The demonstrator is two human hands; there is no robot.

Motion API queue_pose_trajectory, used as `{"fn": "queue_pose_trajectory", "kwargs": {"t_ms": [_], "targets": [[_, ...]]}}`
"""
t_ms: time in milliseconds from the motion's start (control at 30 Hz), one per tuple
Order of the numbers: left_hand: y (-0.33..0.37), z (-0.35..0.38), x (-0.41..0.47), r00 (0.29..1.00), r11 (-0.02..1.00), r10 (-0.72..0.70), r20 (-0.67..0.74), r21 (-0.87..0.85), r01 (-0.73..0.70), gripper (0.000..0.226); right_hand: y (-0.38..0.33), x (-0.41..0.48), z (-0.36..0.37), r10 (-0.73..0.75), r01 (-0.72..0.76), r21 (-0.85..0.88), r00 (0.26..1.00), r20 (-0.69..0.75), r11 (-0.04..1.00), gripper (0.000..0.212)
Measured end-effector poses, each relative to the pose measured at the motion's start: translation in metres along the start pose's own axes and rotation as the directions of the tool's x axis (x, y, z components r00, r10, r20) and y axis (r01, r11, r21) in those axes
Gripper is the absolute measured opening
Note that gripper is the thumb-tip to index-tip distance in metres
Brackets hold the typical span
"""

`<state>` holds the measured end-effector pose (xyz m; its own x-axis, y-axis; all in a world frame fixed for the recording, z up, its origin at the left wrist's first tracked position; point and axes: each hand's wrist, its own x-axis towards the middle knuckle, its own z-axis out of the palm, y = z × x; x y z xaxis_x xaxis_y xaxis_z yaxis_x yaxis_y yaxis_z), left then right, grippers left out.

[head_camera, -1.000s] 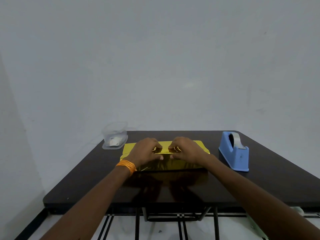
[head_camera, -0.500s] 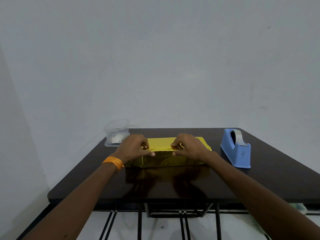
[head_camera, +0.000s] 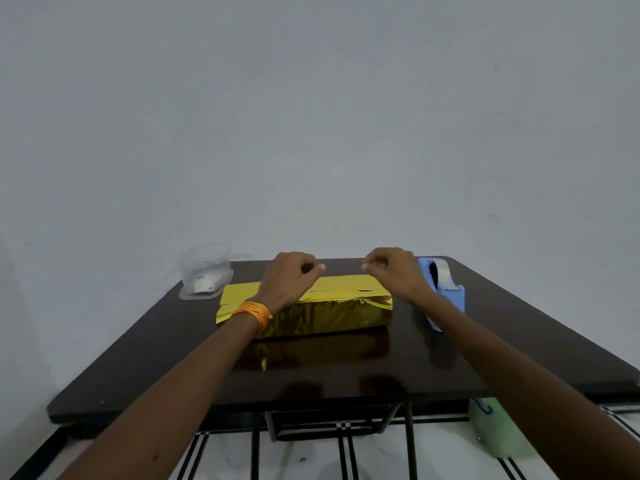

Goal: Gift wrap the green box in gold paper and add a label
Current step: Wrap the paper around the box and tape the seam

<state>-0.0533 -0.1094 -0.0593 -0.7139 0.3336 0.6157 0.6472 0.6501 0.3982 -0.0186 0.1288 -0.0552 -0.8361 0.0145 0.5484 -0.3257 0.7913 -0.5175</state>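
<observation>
The gold paper point(head_camera: 322, 313) is shiny, bright yellow on top and darker gold with creases on the near side. The counter point(head_camera: 346, 375) is glossy dark brown. The tape dispenser point(head_camera: 452, 301) near its right edge is light blue. The thread bracelet point(head_camera: 251, 311) is orange. The floor point(head_camera: 450, 452) is white with black lines.

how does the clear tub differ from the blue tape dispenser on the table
The clear tub is see-through and sits left of the gold-wrapped box; the tape dispenser is solid blue and sits right of it. The tub holds something small and white; the dispenser carries a tape roll. Both stand on the dark table.
</observation>
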Motion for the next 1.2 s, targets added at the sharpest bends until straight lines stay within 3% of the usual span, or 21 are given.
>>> {"fn": "queue_pose_trajectory", "kwargs": {"t_ms": [100,233,367,467,600,933,1033,1200], "targets": [[0.026,0.03,0.011,0.998,0.995,0.028,0.049,-0.098,-0.024,0.018,0.027,-0.007,-0.032,0.154,-0.157,-0.005,0.975,-0.158,0.988,0.015],[0.061,0.08,0.027,0.985,0.982,0.071,0.157,-0.186,-0.041,0.013,0.072,-0.02,-0.062,0.374,-0.384,0.017,0.888,-0.268,0.923,0.026],[0.095,0.122,0.04,0.965,0.979,0.076,0.25,-0.202,-0.025,0.024,0.096,-0.031,-0.074,0.571,-0.566,0.09,0.79,-0.223,0.819,0.045],[0.115,0.15,0.048,0.946,0.986,0.071,0.315,-0.164,-0.02,0.032,0.11,-0.036,-0.074,0.708,-0.665,0.281,0.701,-0.083,0.692,0.03],[0.128,0.177,0.056,0.908,0.993,0.077,0.411,-0.113,-0.033,0.044,0.113,-0.041,-0.077,0.74,-0.68,0.504,0.663,0.112,0.533,0.017],[0.13,0.192,0.058,0.927,0.99,0.05,0.372,-0.141,0.003,0.037,0.108,-0.027,-0.076,0.767,-0.724,0.516,0.615,0.183,0.458,0.014],[0.13,0.193,0.056,0.929,0.989,0.05,0.366,-0.15,0.006,0.035,0.108,-0.02,-0.075,0.781,-0.729,0.483,0.609,0.137,0.484,0.02],[0.129,0.196,0.053,0.933,0.984,0.05,0.357,-0.178,0.016,0.032,0.107,-0.01,-0.07,0.745,-0.7,0.321,0.667,-0.027,0.638,0.029]]}}
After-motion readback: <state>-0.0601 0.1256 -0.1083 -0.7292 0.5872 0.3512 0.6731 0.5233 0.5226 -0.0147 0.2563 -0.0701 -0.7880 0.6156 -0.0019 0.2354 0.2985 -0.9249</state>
